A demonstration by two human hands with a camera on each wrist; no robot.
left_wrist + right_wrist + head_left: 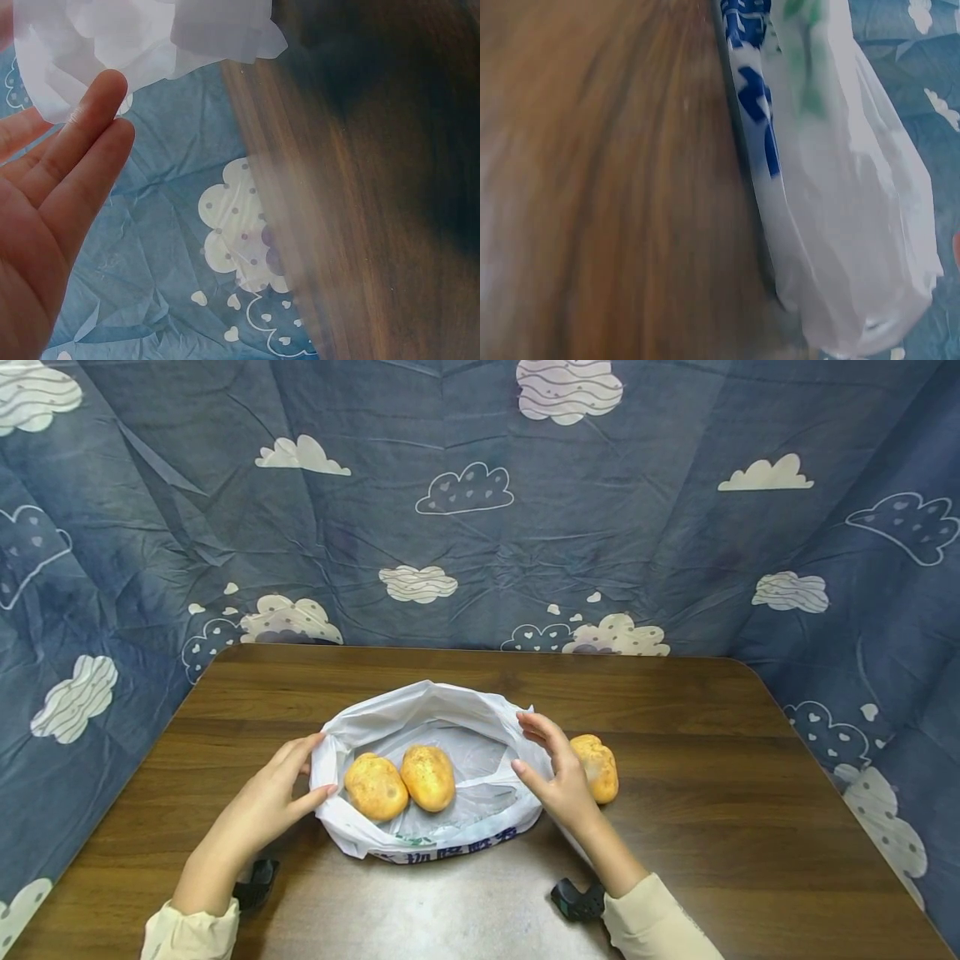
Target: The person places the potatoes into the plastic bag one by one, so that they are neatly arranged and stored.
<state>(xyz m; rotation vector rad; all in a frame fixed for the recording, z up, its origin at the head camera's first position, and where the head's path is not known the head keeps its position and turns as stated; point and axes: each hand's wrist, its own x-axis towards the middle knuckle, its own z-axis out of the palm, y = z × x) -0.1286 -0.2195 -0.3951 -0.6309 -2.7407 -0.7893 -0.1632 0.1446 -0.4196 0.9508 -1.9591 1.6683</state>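
Observation:
A white plastic bag (480,702) lies on the table with its mouth spread wide. Inside, toward the left, two potatoes (376,787) sit side by side. My left hand (262,797) is at the bag's left rim, thumb and fingertips apart along the edge. In the left wrist view, its extended fingers (82,161) are right at the bag's thin plastic (135,45). My right hand (562,777) is spread at the right rim, with nothing between thumb and fingers. Partly hidden behind it, another potato (600,768) rests outside the bag.
Beneath everything is a brown wooden table (712,777) with rounded far corners. A blue cloth with white clouds (472,543) hangs behind and at both sides. Dark wrist devices (577,900) sit by both sleeves (660,922). Blue printing (756,97) marks the bag's near side.

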